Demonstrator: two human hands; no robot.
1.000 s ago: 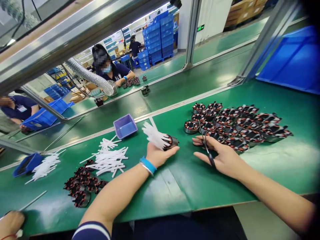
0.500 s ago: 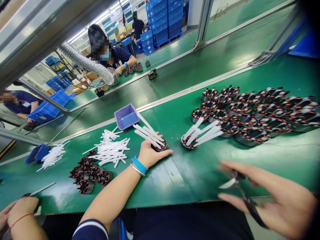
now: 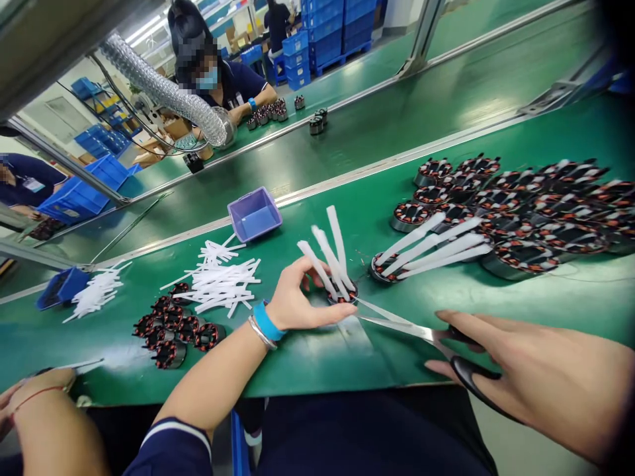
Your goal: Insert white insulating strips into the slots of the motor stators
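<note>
My left hand (image 3: 300, 301) is closed round a small wound motor stator (image 3: 350, 291) on the green bench, thumb along its near side. White strips (image 3: 333, 261) stand up out of its top, leaning away. In my right hand (image 3: 540, 360) are black-handled scissors (image 3: 414, 328), fingers in the loops. Their blades are slightly apart, tips pointing left at the stator's right edge. I cannot tell whether the tips touch it. Just right of it sits a second stator (image 3: 381, 270), its long white strips (image 3: 439, 248) slanting right.
Many finished-looking stators (image 3: 518, 258) crowd the right side. White strips (image 3: 218, 284) lie in a loose pile at left, behind a group of stators (image 3: 171, 354). A purple bin (image 3: 255, 215) stands by the bench rail. A co-worker's arm (image 3: 49, 410) is at lower left; another person (image 3: 243, 82) works opposite.
My right hand has brought the scissors left to the held stator. My left hand has shifted right with it, and its strips stand more upright. The camera view has tilted slightly.
</note>
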